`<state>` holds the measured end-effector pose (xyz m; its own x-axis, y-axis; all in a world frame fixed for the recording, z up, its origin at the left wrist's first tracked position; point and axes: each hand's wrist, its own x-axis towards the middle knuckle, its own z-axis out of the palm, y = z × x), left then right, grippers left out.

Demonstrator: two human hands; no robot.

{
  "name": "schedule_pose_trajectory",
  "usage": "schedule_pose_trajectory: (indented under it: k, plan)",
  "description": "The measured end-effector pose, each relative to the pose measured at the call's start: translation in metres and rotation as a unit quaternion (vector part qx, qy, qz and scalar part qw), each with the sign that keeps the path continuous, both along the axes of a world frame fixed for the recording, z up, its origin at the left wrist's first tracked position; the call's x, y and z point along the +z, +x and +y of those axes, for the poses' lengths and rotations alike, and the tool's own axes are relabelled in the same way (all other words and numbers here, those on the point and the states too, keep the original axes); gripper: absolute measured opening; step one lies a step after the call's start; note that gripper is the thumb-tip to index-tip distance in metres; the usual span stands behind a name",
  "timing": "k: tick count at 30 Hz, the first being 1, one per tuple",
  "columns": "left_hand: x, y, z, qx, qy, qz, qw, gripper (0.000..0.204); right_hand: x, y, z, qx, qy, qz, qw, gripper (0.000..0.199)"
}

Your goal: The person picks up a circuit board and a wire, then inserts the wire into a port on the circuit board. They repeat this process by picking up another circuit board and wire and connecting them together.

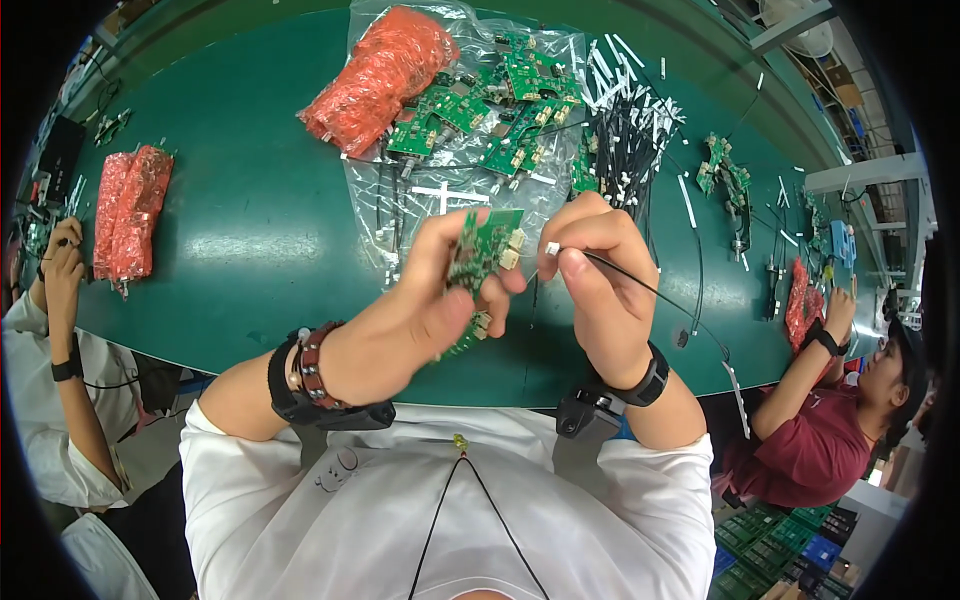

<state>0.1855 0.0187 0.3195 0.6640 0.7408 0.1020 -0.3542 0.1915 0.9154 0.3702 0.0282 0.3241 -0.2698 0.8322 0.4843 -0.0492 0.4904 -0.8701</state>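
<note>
My left hand [425, 300] is closed around a green circuit board [488, 243], held up over the near part of the table. White connector sockets show on the board's right edge, facing my other hand. A second bit of green board shows below my left thumb; whether it is a separate board I cannot tell. My right hand [605, 275] pinches a black cable [640, 283] just behind its small white plug. The plug is a short gap to the right of the sockets, not touching them. The cable's tail hangs down to the right, with a white label near its end.
On the green table [240, 190], a clear plastic bag [365, 200] lies under several circuit boards [460, 105] and a red bubble-wrap bundle [385, 75]. Black cables with white labels [630, 150] are piled beside it. Another red bundle [130, 215] lies left. Co-workers sit at both sides.
</note>
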Motion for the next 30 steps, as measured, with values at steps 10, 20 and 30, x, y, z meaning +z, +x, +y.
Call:
schedule_pose_trajectory:
  k: [10, 20, 30]
  plan:
    - [-0.018, 0.005, -0.001, 0.072, 0.32, 0.071, 0.942, 0.061, -0.003, -0.004, -0.003, -0.019, 0.049, -0.098, 0.994, 0.008]
    - [-0.021, 0.004, 0.003, 0.072, 0.313, 0.088, 0.943, 0.067, -0.004, -0.006, -0.004, -0.024, 0.023, -0.072, 0.997, 0.005]
    - [-0.018, 0.005, 0.004, 0.066, 0.333, 0.083, 0.937, 0.066, -0.005, -0.008, -0.001, -0.044, 0.026, -0.041, 0.998, 0.005]
